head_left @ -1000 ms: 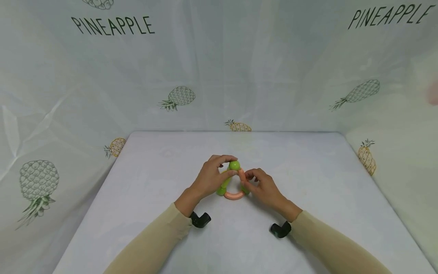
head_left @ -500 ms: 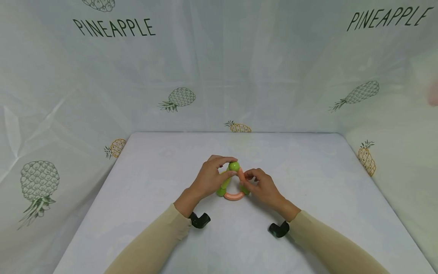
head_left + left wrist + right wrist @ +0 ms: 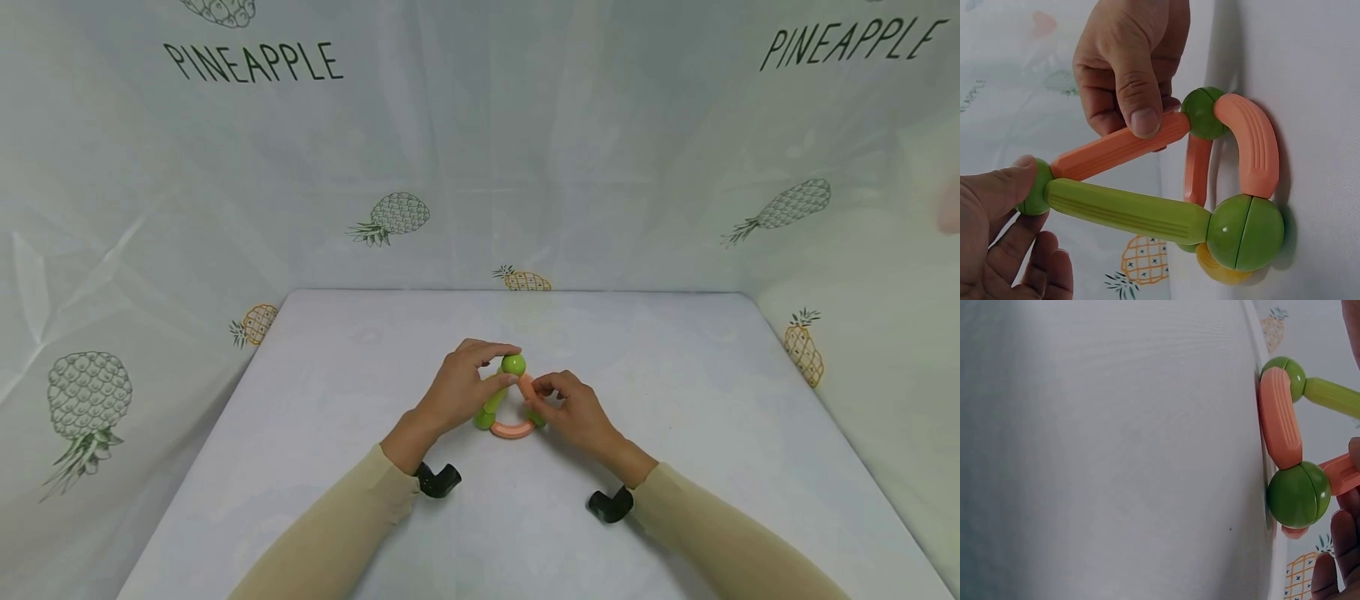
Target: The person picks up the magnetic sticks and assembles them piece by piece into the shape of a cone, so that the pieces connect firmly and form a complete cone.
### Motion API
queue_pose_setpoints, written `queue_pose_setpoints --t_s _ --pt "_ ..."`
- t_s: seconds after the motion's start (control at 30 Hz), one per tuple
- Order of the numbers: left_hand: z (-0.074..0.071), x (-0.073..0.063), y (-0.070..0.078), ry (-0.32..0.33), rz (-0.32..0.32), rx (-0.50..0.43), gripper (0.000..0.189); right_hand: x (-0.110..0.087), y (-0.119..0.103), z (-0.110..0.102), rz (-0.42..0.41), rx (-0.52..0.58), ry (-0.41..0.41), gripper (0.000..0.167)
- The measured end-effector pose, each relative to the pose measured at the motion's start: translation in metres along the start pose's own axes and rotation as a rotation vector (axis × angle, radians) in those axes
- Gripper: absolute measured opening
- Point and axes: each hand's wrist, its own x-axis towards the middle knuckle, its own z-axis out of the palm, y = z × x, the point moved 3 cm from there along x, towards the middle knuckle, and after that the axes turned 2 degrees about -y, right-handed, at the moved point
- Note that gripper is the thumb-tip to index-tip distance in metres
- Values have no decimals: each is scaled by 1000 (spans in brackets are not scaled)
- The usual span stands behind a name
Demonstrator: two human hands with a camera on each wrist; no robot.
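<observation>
My left hand (image 3: pixel 457 385) pinches the green ball (image 3: pixel 1037 186) at the top of a small frame of magnetic sticks and balls. My right hand (image 3: pixel 579 417) pinches a straight orange stick (image 3: pixel 1119 152), whose upper end meets that ball and whose lower end meets another green ball (image 3: pixel 1202 114). In the left wrist view a lime-green stick (image 3: pixel 1129 209) slopes from the top ball to a large green ball (image 3: pixel 1245 231) on the table. A curved orange stick (image 3: pixel 1254 144) joins the two lower balls. A yellow piece (image 3: pixel 1222 267) is partly hidden behind.
The frame stands mid-table on the white tabletop (image 3: pixel 712 400). A pineapple-printed curtain (image 3: pixel 600 150) hangs behind and along both sides. Black wrist cameras (image 3: pixel 439 481) sit below the cuffs of both sleeves.
My right hand and the orange stick it pinches have shifted very slightly left, towards the frame's middle. The left hand keeps hold of the top ball.
</observation>
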Motion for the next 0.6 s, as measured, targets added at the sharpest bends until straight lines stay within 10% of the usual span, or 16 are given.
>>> queue_pose_setpoints --t_s 0.6 --pt "-1 2 -5 -45 -182 -96 40 0 0 -1 24 2 -3 19"
